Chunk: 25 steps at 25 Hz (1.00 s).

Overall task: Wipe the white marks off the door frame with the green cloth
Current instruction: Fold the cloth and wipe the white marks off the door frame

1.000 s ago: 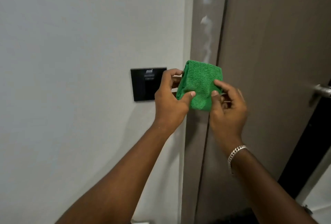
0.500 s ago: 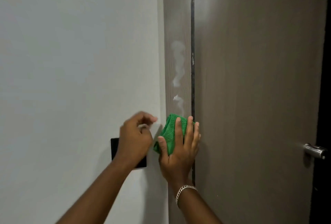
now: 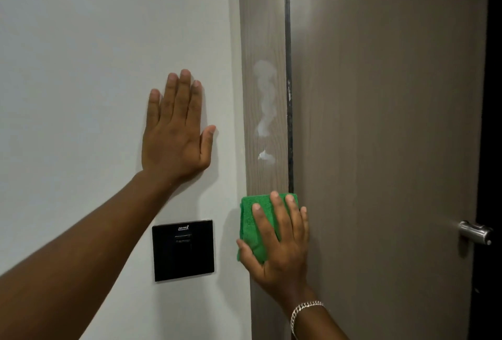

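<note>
A brown wood-grain door frame [image 3: 264, 27] runs up the middle of the view. White marks [image 3: 264, 97] trail down it, with a small smear [image 3: 265, 156] below them. My right hand [image 3: 279, 242] presses the folded green cloth [image 3: 251, 220] flat against the frame, just under the smear. My left hand [image 3: 178, 127] lies flat on the white wall, fingers spread, holding nothing, to the left of the frame.
A black switch plate [image 3: 183, 250] is set in the white wall [image 3: 81, 40] below my left hand. The brown door [image 3: 380, 122] stands right of the frame, with a steel handle [image 3: 474, 232] at the far right. A bracelet [image 3: 305, 309] is on my right wrist.
My left hand let go of the cloth, rose and flattened on the wall. My right hand keeps the cloth pressed on the frame below the marks. The view moved closer.
</note>
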Available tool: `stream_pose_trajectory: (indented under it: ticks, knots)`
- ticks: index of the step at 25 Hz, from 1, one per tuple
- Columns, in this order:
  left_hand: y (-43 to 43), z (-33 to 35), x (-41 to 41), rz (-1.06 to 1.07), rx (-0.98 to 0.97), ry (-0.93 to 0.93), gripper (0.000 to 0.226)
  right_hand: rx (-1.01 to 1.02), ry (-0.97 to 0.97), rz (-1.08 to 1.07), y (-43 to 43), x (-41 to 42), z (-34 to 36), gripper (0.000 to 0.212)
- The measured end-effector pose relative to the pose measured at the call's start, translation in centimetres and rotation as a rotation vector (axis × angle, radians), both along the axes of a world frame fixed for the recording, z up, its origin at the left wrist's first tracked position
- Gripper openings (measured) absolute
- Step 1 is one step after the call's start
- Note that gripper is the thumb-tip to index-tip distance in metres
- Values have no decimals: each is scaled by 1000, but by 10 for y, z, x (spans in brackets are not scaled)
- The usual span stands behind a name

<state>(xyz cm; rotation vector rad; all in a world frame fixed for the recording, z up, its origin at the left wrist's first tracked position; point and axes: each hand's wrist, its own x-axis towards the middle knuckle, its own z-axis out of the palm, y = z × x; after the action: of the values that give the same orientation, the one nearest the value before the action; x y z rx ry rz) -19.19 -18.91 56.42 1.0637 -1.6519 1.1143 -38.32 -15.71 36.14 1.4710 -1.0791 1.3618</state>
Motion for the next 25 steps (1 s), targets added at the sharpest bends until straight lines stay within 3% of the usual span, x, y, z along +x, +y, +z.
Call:
stream_pose_trajectory:
  ticks: [8, 10, 17, 20, 25]
  knots:
    - [-1, 0, 0, -9, -30, 16, 77, -113, -140, 53, -3, 10, 131, 64]
    - [-2, 0, 0, -8, -36, 20, 77, -105, -107, 20, -5, 9, 130, 65]
    - [-1, 0, 0, -4, -43, 24, 78, 67, 23, -19, 4, 0, 32, 69]
    - [1, 0, -2, -9, -45, 31, 77, 74, 34, -24, 5, -1, 55, 68]
    - [0, -1, -1, 3, -40, 33, 77, -21, -50, -1, -3, 4, 155, 65]
